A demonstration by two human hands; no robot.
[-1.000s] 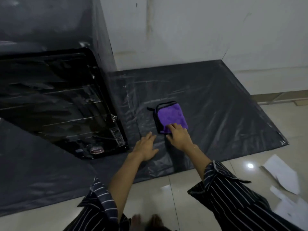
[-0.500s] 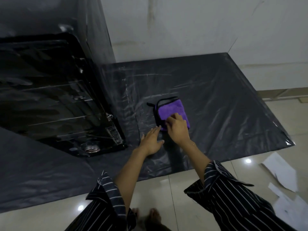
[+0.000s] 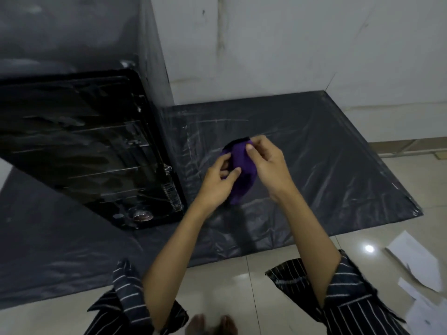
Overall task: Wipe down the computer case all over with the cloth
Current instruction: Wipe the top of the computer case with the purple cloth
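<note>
The small purple microfibre cloth with black edging [image 3: 243,160] is soft, light and floppy, so I judge it best bunched into a pad in the palm. It hangs above the dark plastic floor sheet [image 3: 314,153], held between both hands. My left hand [image 3: 215,184] pinches its side and my right hand [image 3: 268,165] its top edge, fingers curled. The glossy black computer case [image 3: 92,146] lies to my left.

Forearms out front; L hand [image 3: 217,183] & R hand [image 3: 268,168] close together, fingers curled, both pinching cloth [image 3: 240,154].
</note>
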